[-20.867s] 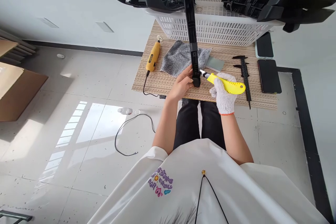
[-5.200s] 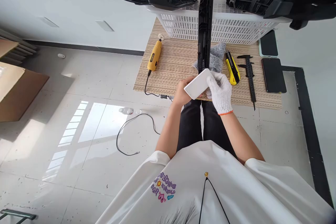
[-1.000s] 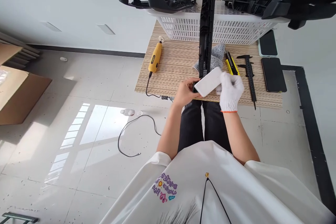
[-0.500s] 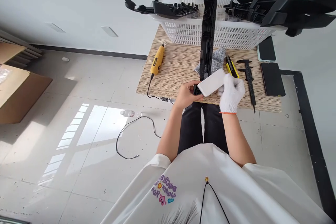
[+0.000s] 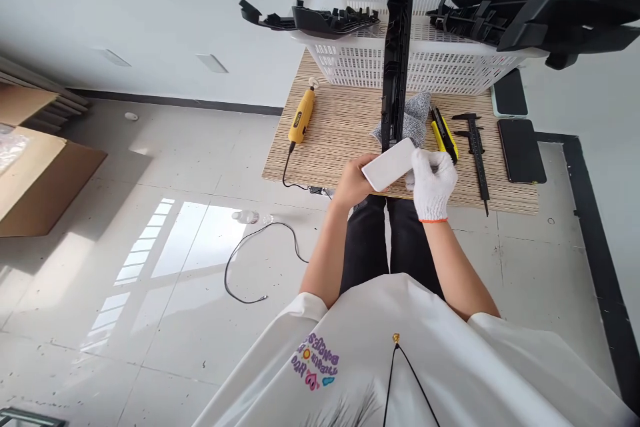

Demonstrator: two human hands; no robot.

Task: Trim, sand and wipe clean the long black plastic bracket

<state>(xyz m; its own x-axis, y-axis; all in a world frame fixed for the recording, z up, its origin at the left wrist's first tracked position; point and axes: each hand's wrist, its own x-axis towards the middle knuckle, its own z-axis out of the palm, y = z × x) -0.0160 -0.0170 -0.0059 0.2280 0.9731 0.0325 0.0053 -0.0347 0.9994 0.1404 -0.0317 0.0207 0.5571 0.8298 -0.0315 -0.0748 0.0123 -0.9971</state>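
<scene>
Head view, clock read with 12 at the top of the view. I am seeing the gloved right hand [image 5: 434, 180] pinching a white block [image 5: 390, 165] by its 3 o'clock end, fingers closing on it. The block is lying at about 10 o'clock from that glove, its long axis running 8 to 2. It is crossing in front of the near end of a long black strip [image 5: 396, 60], whose own axis is running close to 12–6. Whether block and strip are touching I cannot tell.

The bare left hand [image 5: 354, 181] is sitting nearer the strip, that end lying at about 1 to 2 o'clock from it. Its fingers are mostly hiding behind the block; I am judging them to be gripping the strip.

Containers: a white slotted basket [image 5: 370, 60] is standing at the 12 o'clock side of the table [image 5: 340, 127]. Black plastic parts are resting in and over it: one [image 5: 330, 19] is overhanging towards 10 o'clock, a cluster [image 5: 530, 23] towards 2. At 9 o'clock a cardboard box [image 5: 55, 180] is standing open, clear plastic [image 5: 13, 147] showing there; its depth is staying out of view.
</scene>
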